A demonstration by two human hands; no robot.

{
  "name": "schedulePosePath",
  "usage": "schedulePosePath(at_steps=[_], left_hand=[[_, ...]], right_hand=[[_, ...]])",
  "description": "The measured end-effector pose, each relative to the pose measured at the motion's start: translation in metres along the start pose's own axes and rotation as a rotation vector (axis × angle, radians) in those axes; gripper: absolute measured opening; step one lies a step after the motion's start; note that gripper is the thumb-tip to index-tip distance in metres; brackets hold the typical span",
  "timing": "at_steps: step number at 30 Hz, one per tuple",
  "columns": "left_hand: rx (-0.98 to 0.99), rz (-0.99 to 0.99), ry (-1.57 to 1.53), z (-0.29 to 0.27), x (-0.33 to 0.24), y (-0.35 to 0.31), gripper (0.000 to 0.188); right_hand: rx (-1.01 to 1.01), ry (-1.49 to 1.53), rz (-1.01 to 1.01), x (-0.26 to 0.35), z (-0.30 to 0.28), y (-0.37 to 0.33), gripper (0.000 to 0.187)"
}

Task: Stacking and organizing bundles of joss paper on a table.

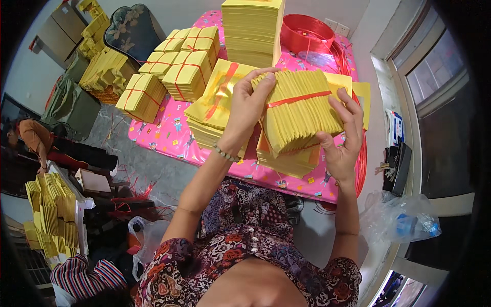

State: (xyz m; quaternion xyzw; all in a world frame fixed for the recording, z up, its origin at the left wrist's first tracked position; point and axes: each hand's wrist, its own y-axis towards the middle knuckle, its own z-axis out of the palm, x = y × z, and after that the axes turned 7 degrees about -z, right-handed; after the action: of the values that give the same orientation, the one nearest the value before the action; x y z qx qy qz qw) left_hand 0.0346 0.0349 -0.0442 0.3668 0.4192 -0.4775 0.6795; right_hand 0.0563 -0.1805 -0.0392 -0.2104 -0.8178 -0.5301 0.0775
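A thick bundle of yellow folded paper [302, 115], with a red ribbon [302, 98] around its middle, is held up tilted over the table. My left hand [248, 102] grips its left end, thumb on top; the fingers beneath are partly hidden. At the right end, my right hand [345, 138] holds the bundle between its thumb and spread fingertips. Below lies a stack of yellow paper [289, 162], partly covered by the bundle. To the left of it is a wider yellow stack [207, 115] with a red and gold print on top.
Several ribbon-tied yellow bundles [189, 71] stand on the pink table cover [169, 125]. Behind are a tall yellow stack [250, 33] and a red ribbon coil [307, 33]. A plastic bag [401, 220] is by the window. Other people [38, 138] are at left.
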Motion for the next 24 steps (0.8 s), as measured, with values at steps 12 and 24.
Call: schedulePosePath(at_steps=[12, 24], left_hand=[[-0.019, 0.03, -0.002, 0.008, 0.002, 0.002, 0.024], [-0.012, -0.081, -0.016, 0.003, -0.002, 0.039, 0.029]], right_hand=[[0.315, -0.17, -0.247, 0.014, -0.014, 0.023, 0.047], [0.146, -0.152, -0.348, -0.01, 0.009, 0.042, 0.042]])
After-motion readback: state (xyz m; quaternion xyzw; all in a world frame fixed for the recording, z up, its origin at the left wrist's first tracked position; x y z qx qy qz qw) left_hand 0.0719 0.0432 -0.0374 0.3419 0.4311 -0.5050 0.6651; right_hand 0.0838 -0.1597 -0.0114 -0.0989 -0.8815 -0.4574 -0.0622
